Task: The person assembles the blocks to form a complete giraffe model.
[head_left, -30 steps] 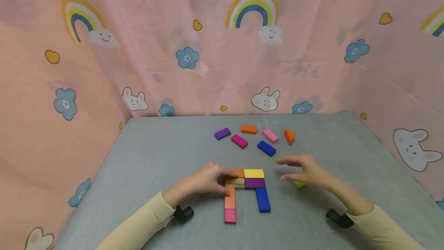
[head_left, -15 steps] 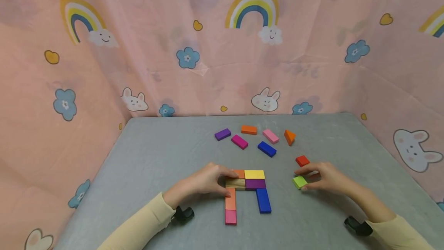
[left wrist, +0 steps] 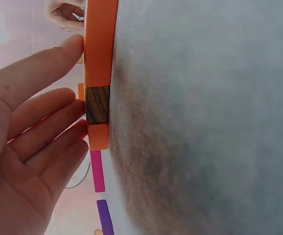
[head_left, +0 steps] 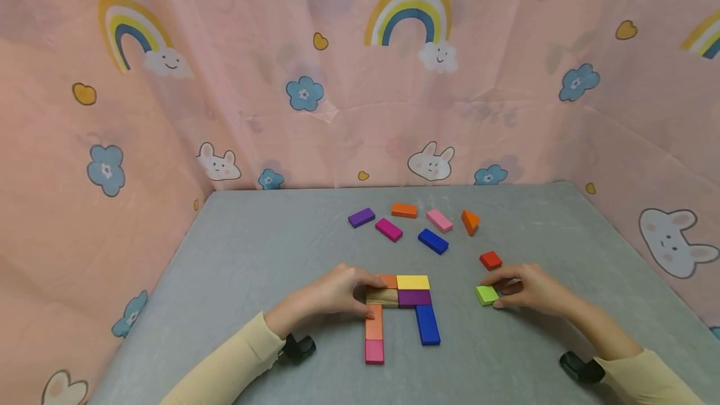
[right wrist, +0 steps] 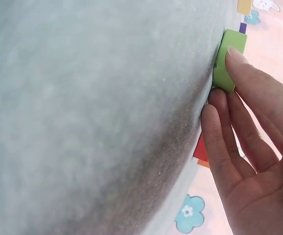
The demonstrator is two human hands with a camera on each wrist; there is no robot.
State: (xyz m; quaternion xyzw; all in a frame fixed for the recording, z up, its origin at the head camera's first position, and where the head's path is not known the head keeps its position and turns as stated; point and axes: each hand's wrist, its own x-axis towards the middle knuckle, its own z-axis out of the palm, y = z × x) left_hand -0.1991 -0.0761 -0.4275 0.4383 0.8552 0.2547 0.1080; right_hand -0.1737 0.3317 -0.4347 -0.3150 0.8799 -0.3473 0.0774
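My left hand (head_left: 336, 290) rests at the left side of a flat arrangement of blocks. Its fingertips touch the top orange block (head_left: 389, 281) and its thumb the lower orange block (head_left: 374, 324), with a wood-grain block (head_left: 382, 297) between them. In the left wrist view, the fingers of the left hand (left wrist: 38, 122) are fairly straight. A yellow block (head_left: 413, 282), purple block (head_left: 414, 297), blue block (head_left: 428, 325) and pink block (head_left: 374, 352) complete the group. My right hand (head_left: 525, 289) pinches a small green block (right wrist: 229, 61) between thumb and index finger, on the table.
Beyond the hands lie a red block (head_left: 491, 260), an orange triangular block (head_left: 470, 222), another blue block (head_left: 433, 241), a light pink block (head_left: 439, 220), a magenta block (head_left: 389, 229), an orange block (head_left: 404, 210) and a violet block (head_left: 361, 217). A printed curtain (head_left: 360, 124) surrounds the grey table (head_left: 264, 242).
My right hand has moved right, from above the green block to its side, and now pinches it. The red block has come into sight. The left hand stays put.
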